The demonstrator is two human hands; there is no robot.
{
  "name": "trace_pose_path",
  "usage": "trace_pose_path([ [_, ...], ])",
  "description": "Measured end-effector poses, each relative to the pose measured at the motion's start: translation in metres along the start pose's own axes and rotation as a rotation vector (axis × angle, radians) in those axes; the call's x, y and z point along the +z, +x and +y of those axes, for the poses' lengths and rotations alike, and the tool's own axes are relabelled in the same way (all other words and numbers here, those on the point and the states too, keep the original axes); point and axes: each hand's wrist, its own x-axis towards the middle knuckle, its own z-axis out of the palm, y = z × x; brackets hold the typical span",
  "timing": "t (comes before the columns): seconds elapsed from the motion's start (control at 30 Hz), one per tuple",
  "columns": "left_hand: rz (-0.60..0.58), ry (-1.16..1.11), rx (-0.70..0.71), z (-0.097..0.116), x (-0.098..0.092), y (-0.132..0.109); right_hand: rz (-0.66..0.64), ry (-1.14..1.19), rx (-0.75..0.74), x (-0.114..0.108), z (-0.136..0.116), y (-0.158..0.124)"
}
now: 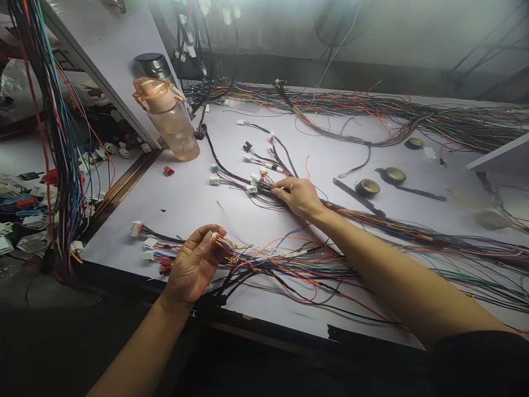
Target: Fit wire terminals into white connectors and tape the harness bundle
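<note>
My left hand pinches a small white and orange wire connector near the table's front edge. Coloured wires run from it into a loose wire bundle to the right. Farther back, my right hand is closed on the wires of a second wiring harness, close behind its connectors. Beside its fingertips sit a white and orange connector and a white connector. Left of my left hand, a white multi-pin connector and red connectors lie on the table.
A peach-capped bottle stands at the back left, a dark-lidded one behind it. Tape rolls lie at the right. A long wire bundle crosses the back. Wires hang at the left above a heap of connectors.
</note>
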Motion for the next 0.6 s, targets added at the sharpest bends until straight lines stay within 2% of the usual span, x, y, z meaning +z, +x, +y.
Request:
trace_pose_path([
  [0.2, -0.009, 0.002, -0.003, -0.001, -0.001, 0.0, 0.009, -0.025, -0.184, 0.001, 0.008, -0.012],
  [0.33, -0.022, -0.013, -0.004, -0.001, -0.002, 0.0, 0.181, -0.157, -0.332, -0.009, 0.01, -0.041],
  [0.4, -0.025, -0.014, -0.005, -0.001, -0.002, 0.0, 0.215, -0.239, -0.379, -0.013, 0.007, -0.059],
  [0.6, -0.022, 0.011, -0.006, -0.001, -0.004, 0.0, 0.035, -0.46, -0.372, -0.01, -0.008, -0.095],
])
